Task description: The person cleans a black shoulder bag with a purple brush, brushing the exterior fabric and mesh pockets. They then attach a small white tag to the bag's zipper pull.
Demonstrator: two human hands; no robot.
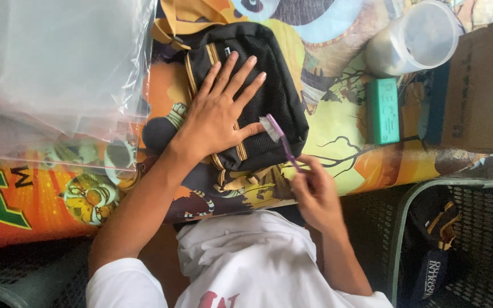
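Here, the left hand (215,117) is lying flat on a small black pouch (246,85) with tan stripes, its fingers (241,71) spreading open and pressing down on the mesh front rather than gripping anything. The pouch is resting on a desk (349,137) that is wearing a bright cartoon-printed cover in orange, yellow and green. The right hand (315,194) is closing its fingers (303,177) around the lower end of a purple toothbrush (283,142), whose white bristled head is touching the pouch just beside the left thumb. So the pouch is sitting directly under the left palm, and the brush is slanting from the right hand up across the pouch's near right edge. The right hand looks slightly blurred.

A stack of clear plastic bags (58,68) is lying on the left part of the desk, close to the pouch's left side. A green rectangular block (383,111) is lying to the right of the pouch, well apart from it, with a translucent plastic jar (415,37) tipping on its side just above it and a brown cardboard box (480,85) standing at the far right. A dark mesh crate (457,239) is sitting below the desk edge on the right.
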